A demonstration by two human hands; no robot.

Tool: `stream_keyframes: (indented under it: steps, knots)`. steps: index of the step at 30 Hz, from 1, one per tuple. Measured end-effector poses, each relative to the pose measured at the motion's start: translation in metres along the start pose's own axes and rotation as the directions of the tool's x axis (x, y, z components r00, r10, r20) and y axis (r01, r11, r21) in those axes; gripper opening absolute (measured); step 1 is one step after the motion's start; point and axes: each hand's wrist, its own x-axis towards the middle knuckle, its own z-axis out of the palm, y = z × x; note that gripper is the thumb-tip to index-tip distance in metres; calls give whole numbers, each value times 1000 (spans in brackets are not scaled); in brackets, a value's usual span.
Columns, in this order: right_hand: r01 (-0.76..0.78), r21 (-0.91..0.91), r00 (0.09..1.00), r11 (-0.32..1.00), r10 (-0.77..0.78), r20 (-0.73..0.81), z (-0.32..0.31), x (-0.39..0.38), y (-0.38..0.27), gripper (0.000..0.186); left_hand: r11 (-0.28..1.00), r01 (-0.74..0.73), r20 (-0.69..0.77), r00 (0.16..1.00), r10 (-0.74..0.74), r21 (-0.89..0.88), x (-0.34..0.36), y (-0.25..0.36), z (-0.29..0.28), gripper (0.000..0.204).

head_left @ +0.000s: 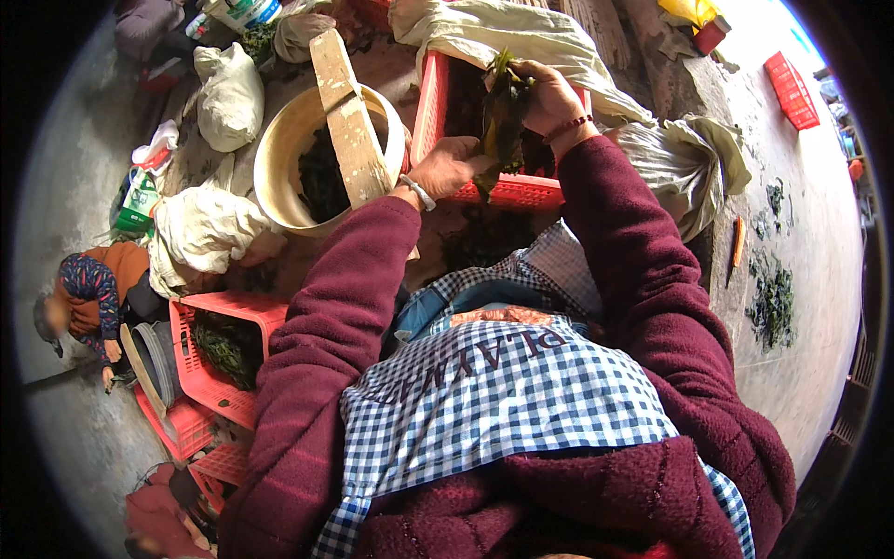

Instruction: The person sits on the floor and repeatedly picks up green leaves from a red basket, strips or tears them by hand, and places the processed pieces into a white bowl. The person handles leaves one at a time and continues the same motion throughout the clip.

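A dark green strip of seaweed [503, 126] hangs between my two hands, above a red plastic crate [512, 191]. My right hand [551, 101] is closed on its upper part, and my left hand [445, 170] grips its lower edge. Dark contents show inside the crate, partly hidden by the hands. To the left of my left hand stands a round cream tub [270, 158] with dark green seaweed in it. A worn wooden plank [346, 112] lies across the tub's top, its near end beside my left wrist.
Pale cloth sacks [228, 98] lie left of the tub, and more sacking [670, 163] is right of the crate. A tipped red crate [223, 359] holds greens. An orange-handled knife [737, 244] and seaweed scraps [771, 300] lie at right. Other people work at far left.
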Motion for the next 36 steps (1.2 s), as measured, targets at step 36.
stream_keyframes:
  steps: [36]
  knots:
    - [-302,-798,952,521,117,-284,29,-20,56,28,952,-293,-714,649,263,85,-4,-21,-45,5]
